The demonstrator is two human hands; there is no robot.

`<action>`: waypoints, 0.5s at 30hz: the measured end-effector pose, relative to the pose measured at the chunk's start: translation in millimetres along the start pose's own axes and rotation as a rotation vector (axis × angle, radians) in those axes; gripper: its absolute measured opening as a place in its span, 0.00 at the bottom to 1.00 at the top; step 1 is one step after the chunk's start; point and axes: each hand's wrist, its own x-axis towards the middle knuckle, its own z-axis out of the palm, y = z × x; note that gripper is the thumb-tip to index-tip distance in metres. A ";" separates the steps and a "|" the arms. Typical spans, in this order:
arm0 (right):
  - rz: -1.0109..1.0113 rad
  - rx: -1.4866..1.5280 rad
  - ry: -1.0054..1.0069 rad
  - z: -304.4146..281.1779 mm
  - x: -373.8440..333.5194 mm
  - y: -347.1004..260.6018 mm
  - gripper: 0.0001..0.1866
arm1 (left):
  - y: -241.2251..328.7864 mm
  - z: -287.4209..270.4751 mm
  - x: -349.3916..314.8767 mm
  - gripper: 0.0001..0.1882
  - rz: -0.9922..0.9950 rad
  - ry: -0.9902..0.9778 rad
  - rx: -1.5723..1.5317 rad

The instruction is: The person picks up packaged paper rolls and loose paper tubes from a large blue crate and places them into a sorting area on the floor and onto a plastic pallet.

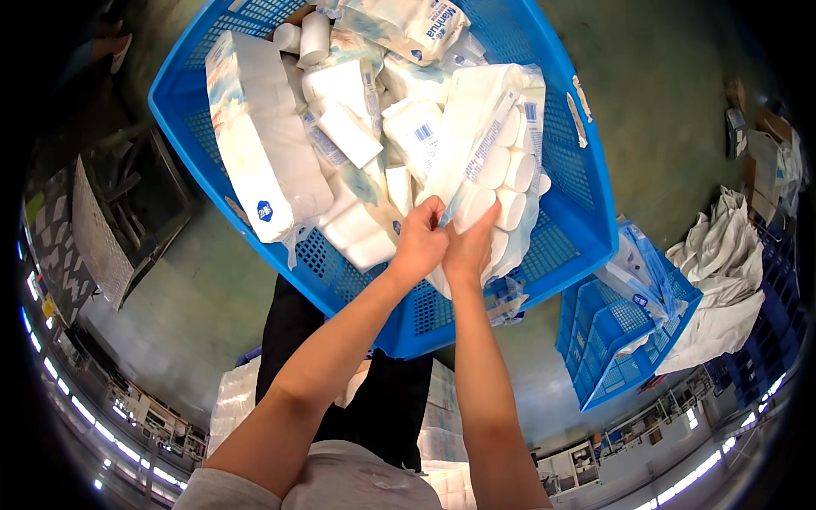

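A large blue plastic basket (599,200) in front of me holds several packs of white paper rolls. On its right side leans a clear plastic pack of paper rolls (489,166), with the roll ends showing through the film. My left hand (421,245) is closed, its fingers pinching the film at the pack's near left edge. Beside it, my right hand (469,251) grips the same pack, thumb lying along the rolls; part of its fingers is hidden. Loose white rolls (348,136) lie in the basket's middle, left of the pack.
A long wrapped pack (255,144) fills the basket's left side, and another printed pack (408,30) lies at its far end. To the right stands a smaller blue basket (629,331) with plastic wrappers, next to a pale cloth heap (722,272). White packs (234,399) are stacked behind my legs.
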 end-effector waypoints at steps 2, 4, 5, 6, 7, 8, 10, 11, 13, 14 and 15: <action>-0.032 0.006 -0.002 1.8 6.8 -4.1 0.38 | -0.2 -11.3 2.6 0.11 -0.007 -0.033 -0.006; -0.130 -0.091 -0.001 -2.6 1.2 -7.3 0.36 | 3.3 -14.8 3.1 0.11 -0.047 -0.008 -0.003; -0.181 -0.140 0.000 -6.1 -2.5 -9.0 0.36 | 8.1 -14.1 3.6 0.11 -0.066 0.003 -0.004; -0.207 -0.109 0.014 -9.5 -7.4 -11.6 0.35 | 12.4 -11.3 5.1 0.09 -0.048 0.042 0.042; -0.234 -0.077 0.029 -12.9 -12.8 -14.3 0.35 | 16.6 -7.2 7.4 0.07 -0.030 0.081 0.089; -0.256 -0.049 0.045 -17.4 -17.2 -15.3 0.35 | 19.5 -3.6 7.6 0.06 -0.015 0.116 0.134; -0.152 0.034 -0.019 -24.2 -13.9 -2.6 0.36 | 16.8 -3.5 1.6 0.06 -0.009 0.130 0.223; -0.136 0.067 -0.018 -27.5 -17.2 1.8 0.36 | 18.7 -4.7 -2.2 0.05 -0.016 0.138 0.272; -0.053 0.214 -0.040 -27.2 -6.0 9.8 0.37 | 25.0 -2.4 1.1 0.05 0.033 0.163 0.307; -0.037 0.229 -0.030 -28.7 -0.7 16.2 0.37 | 25.1 -4.5 1.3 0.05 -0.006 0.159 0.291; -0.022 0.245 -0.019 -30.3 3.9 22.7 0.37 | 24.4 -10.1 1.4 0.05 -0.045 0.155 0.274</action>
